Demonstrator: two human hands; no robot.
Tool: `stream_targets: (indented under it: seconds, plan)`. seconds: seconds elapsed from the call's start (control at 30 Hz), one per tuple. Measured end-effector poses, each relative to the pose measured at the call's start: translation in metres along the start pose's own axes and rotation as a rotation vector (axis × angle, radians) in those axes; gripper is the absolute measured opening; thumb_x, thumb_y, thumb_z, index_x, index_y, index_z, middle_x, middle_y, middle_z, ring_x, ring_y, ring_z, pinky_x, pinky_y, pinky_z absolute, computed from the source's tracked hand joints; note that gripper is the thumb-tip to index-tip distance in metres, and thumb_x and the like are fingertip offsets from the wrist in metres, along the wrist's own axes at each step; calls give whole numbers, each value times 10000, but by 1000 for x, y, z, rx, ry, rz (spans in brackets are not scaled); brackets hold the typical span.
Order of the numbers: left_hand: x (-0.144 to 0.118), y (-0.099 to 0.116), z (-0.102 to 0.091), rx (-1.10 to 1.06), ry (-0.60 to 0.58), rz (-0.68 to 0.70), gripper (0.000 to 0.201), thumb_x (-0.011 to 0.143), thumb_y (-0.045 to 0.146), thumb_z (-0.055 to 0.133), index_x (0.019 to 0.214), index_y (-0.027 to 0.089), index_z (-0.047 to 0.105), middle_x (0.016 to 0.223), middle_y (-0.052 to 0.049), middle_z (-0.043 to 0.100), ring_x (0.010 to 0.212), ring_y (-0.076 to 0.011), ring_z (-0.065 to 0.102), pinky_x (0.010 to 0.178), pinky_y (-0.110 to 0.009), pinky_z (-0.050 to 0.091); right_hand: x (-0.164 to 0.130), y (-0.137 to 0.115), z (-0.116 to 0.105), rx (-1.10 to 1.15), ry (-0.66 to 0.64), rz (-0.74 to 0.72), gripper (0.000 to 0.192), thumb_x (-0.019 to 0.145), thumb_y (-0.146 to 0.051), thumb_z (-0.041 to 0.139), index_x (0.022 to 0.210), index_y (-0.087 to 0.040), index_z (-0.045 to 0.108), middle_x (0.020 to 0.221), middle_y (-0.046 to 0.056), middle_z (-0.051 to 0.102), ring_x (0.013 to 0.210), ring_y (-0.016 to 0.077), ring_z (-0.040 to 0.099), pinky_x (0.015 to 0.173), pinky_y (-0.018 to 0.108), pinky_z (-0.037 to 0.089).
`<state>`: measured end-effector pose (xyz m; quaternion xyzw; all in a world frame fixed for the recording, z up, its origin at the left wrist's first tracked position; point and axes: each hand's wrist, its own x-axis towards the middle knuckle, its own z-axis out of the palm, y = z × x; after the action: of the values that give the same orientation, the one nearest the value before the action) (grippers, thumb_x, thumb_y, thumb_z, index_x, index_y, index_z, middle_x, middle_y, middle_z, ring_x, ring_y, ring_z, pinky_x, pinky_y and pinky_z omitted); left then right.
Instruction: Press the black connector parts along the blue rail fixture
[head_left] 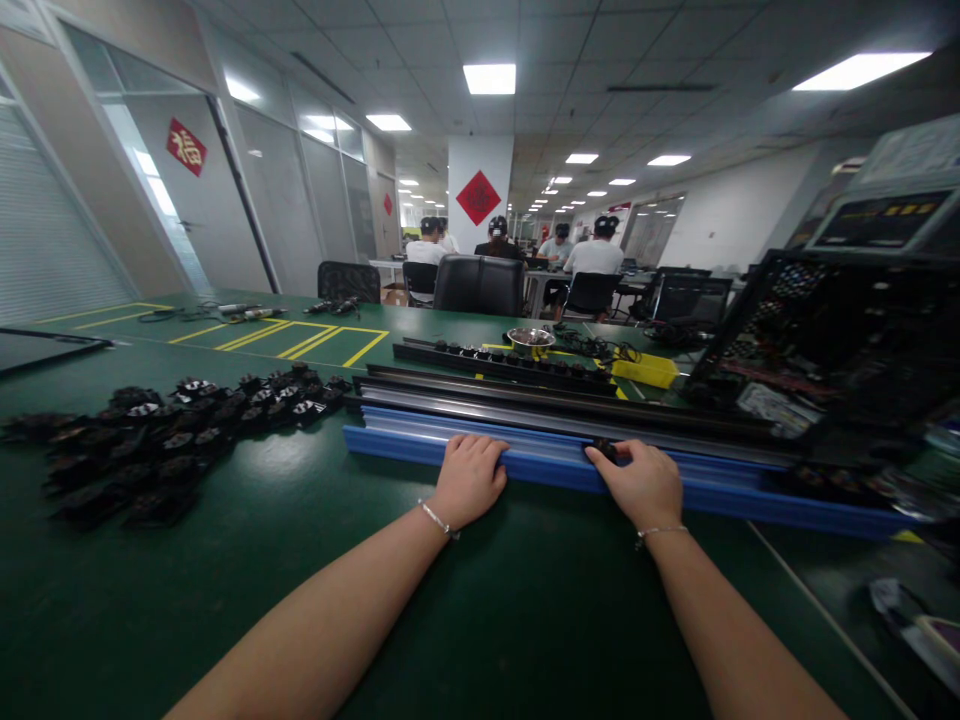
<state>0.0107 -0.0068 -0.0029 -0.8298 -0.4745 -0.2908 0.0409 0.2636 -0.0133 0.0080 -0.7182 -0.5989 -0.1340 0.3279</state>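
A long blue channel rail (540, 468) lies across the green table in front of me. My left hand (472, 478) is closed over the rail's near wall, its fingers curled into the channel. Further right along the same rail, my right hand (641, 482) pinches a small black part (602, 449) between thumb and fingers, at the channel. Whether that part sits in the channel or just above it, I cannot tell. More black parts (821, 482) stand along the rail's right end. To the left, a heap of similar black parts (176, 435) is spread on the table.
Black rails (480, 385) lie just behind the blue one. Beyond them are a metal bowl (531, 338), a yellow tray (645, 370) and tangled cables (592, 345). An open computer case (832, 350) stands at the right. Several people sit at far tables.
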Motion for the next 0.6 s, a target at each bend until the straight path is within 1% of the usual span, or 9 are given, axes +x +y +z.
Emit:
stream_targets:
  seconds: [0.2,0.37,0.6]
  plan:
    - [0,0,0,1,1,3,260,833,235,505,1083,250,573,1052,-29,653,1027,-210,539,935,-390,329,-1,0,0,-1,-4,-7,432,731,-622,520,710,-196,583,741,87,640,761,250,571,758,377,396]
    - [0,-1,0,3,1,3,261,839,233,495,1087,252,573,1052,-27,652,1027,-209,540,930,-387,333,-1,-6,0,-29,10,-15,411,736,-597,535,707,-191,591,735,88,648,756,253,583,764,378,401]
    - [0,-1,1,5,13,15,256,835,239,503,1081,248,573,1047,-27,654,1017,-210,543,925,-390,329,-2,-12,1,-45,-14,-8,416,747,-590,528,727,-182,606,746,89,656,759,248,588,751,365,394]
